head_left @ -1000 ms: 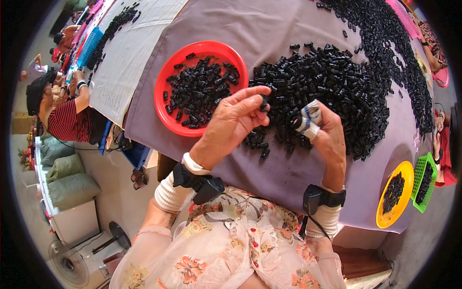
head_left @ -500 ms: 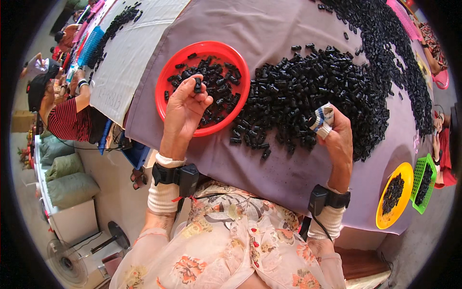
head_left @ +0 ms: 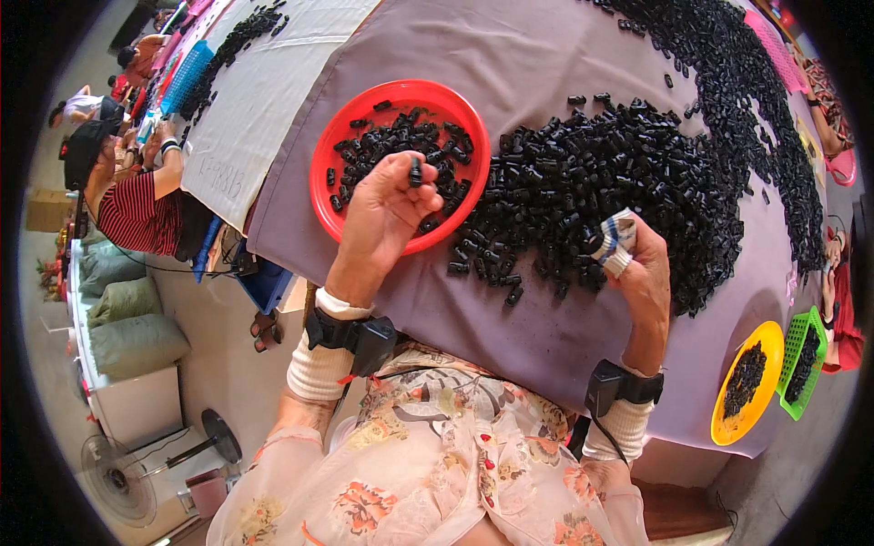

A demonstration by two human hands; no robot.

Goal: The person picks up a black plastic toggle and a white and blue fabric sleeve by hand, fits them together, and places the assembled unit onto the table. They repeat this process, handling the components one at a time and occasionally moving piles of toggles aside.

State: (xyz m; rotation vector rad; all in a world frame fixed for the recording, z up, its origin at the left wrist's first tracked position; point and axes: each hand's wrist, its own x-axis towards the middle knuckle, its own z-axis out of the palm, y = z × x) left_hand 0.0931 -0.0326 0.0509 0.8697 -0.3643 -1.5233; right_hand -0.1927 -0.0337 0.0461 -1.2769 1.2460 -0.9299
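My left hand [head_left: 384,205] is closed, pinching a small black cylindrical plastic part [head_left: 415,173] upright between thumb and fingers. It hangs over the near side of a round red basin [head_left: 482,150] that holds several similar black parts. My right hand [head_left: 645,268] is closed at the near right edge of a big heap of black parts [head_left: 583,173]. A white and blue striped cloth cover [head_left: 618,242] wraps its thumb or finger. Whatever lies between those fingertips, if anything, is hidden by the cover and the dark heap behind.
Dark parts [head_left: 728,109] spread along the table's right side. A yellow plate [head_left: 719,423] and green basket [head_left: 790,402], both holding small dark pieces, sit at the right edge. A co-worker in a striped shirt [head_left: 141,218] sits left; a fan [head_left: 118,478] stands lower left.
The whole view has shifted slightly. My left hand, with the black part still in it, has moved a little right and nearer to me over the basin. My right hand has hardly moved.
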